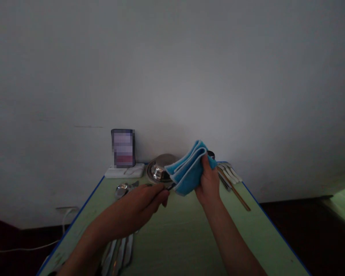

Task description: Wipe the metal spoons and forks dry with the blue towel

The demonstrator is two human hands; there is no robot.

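My right hand (pixel 209 182) is closed around a folded blue cloth (pixel 189 172) with pale edging, held above the table. In my left hand (pixel 148 201), the fingers pinch the thin handle of a spoon (pixel 211 154), whose dark rounded end shows past the far side of the cloth. The cloth wraps the middle of the spoon and hides it. Behind the hands, an upturned shiny metal bowl (pixel 160 170) rests against the back of the table.
A phone-like screen (pixel 123 147) stands on a white base (pixel 125 171) at the back left. Metal utensils (pixel 121 190) lie on the left, and several long handles (pixel 120 253) nearer me. Chopsticks (pixel 240 198) and several pale handles (pixel 231 173) lie along the right of the green table (pixel 172 245).
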